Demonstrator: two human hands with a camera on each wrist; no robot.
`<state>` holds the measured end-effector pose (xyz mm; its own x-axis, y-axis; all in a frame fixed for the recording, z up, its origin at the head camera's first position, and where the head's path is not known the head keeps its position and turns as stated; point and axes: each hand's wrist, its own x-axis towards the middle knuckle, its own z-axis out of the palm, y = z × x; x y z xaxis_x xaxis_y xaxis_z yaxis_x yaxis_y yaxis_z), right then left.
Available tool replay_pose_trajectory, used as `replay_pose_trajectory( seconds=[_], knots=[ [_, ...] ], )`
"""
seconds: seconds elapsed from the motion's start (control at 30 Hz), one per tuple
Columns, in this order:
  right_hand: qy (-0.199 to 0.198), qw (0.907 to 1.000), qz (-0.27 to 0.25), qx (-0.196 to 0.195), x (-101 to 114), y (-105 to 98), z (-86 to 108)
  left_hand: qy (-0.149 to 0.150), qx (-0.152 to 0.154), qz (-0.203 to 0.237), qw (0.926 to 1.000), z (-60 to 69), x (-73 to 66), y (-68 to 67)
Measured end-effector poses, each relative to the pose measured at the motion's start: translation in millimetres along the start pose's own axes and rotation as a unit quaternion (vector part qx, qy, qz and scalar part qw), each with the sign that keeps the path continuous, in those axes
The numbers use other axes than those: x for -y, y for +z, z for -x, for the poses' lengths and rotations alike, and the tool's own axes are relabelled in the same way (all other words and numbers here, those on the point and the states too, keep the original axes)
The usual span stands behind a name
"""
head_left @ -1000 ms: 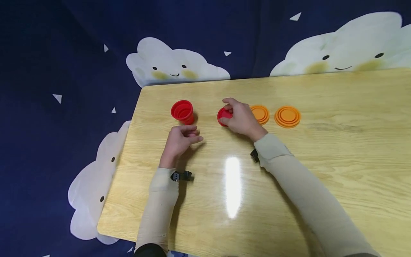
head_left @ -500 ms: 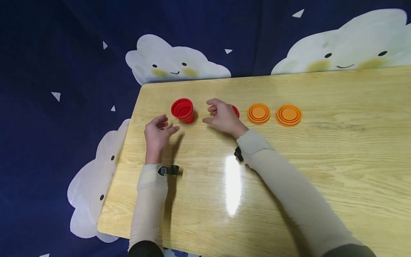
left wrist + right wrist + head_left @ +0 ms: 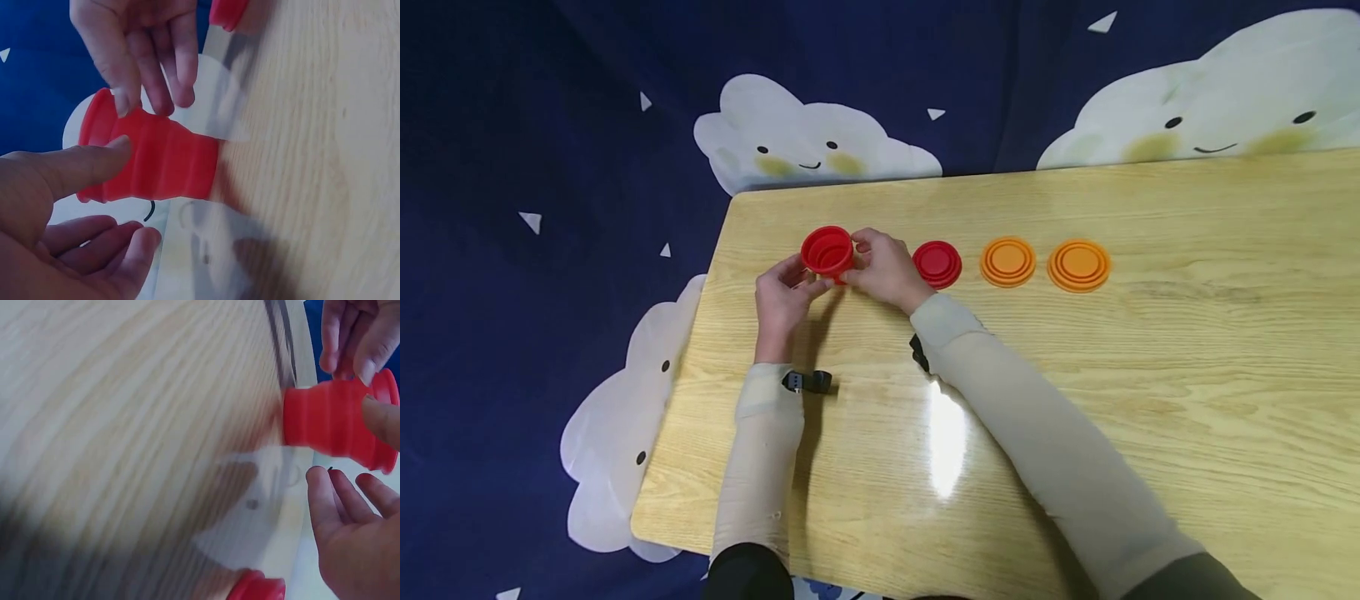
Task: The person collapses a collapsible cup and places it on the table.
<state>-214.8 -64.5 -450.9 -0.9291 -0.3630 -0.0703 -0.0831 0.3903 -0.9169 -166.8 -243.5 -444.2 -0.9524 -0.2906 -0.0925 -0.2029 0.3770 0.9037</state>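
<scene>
A red collapsible cup (image 3: 826, 252), extended to its ribbed full height, stands upright on the wooden table. My left hand (image 3: 780, 303) is at its left side, thumb across the front and fingers loosely spread behind. From the right, my right hand (image 3: 889, 268) reaches the same cup, with thumb and fingers near its rim. In the left wrist view, the left thumb overlaps the cup (image 3: 165, 156) while the other fingers lie apart from it. The right wrist view likewise shows the right-hand fingers (image 3: 325, 500) apart from the cup's wall. Firm contact cannot be made out.
Right of the cup, a flattened red collapsible cup (image 3: 937, 264) lies in a row with two flattened orange ones (image 3: 1007, 261), (image 3: 1079, 266). A dark blue cloth with white clouds (image 3: 820, 142) borders the table (image 3: 1187, 400) at the back and left.
My right hand has moved left from the flattened red cup to the standing one. My left hand shifted left, then came in against the standing cup's left side. The cups stayed in place.
</scene>
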Motion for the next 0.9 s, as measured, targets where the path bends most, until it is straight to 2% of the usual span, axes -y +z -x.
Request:
replay_pose_trajectory(
  seconds=[0.17, 0.4, 0.67, 0.9],
  knots=[
    [-0.012, 0.9998, -0.001, -0.016, 1.6, 4.6, 0.3, 0.027, 0.012, 0.034, 0.9990, 0.4, 1.4, 3.2],
    [-0.020, 0.9992, -0.023, -0.026, 3.1, 6.1, 2.8, 0.031, 0.011, 0.072, 0.9969, 5.2, -1.7, 2.4],
    [-0.018, 0.9986, -0.044, -0.023, 6.1, 4.0, 2.8, 0.036, 0.007, 0.074, 0.9966, 8.0, -7.4, 1.0],
    [-0.025, 0.9986, -0.043, -0.018, 11.1, -0.9, 2.8, 0.036, -0.010, 0.060, 0.9975, 8.5, -13.2, -0.8]
  ],
)
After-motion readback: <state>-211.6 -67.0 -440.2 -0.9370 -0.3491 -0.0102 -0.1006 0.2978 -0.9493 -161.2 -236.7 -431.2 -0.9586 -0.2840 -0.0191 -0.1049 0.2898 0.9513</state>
